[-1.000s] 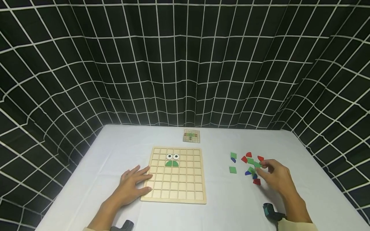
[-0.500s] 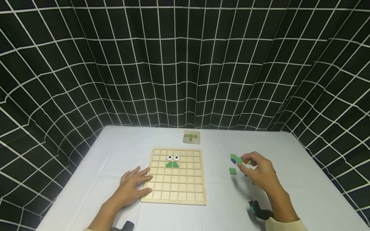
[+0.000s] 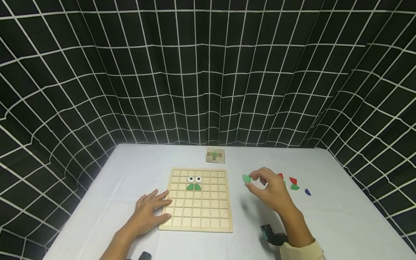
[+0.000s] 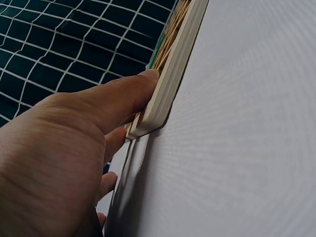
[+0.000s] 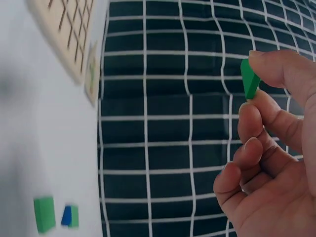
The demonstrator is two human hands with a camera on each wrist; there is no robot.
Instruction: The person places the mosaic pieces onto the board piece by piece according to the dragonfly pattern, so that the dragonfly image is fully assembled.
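Note:
A wooden grid board [image 3: 214,203] lies on the table in front of me. Two round eye pieces [image 3: 191,179] sit in its upper cells, above two green quarter-circle pieces [image 3: 197,186]. My left hand [image 3: 147,212] rests along the board's left side, fingers spread, with the thumb on the rim in the left wrist view. Thumb and index finger of my right hand [image 3: 272,190] pinch a green quarter-circle piece [image 3: 246,178], raised above the table right of the board. In the right wrist view that green piece [image 5: 249,79] shows partly edge-on between the fingertips.
A small picture card [image 3: 215,155] lies behind the board. Loose red pieces [image 3: 293,180], a green piece [image 3: 294,187] and a blue piece [image 3: 307,192] are scattered on the right; my right hand hides others. A black gridded curtain [image 3: 208,90] stands behind the white table [image 3: 146,159].
My right hand has moved left from the loose pieces toward the board, carrying the green quarter-circle piece. Pieces it covered on the far right now show. My left hand stays on the board.

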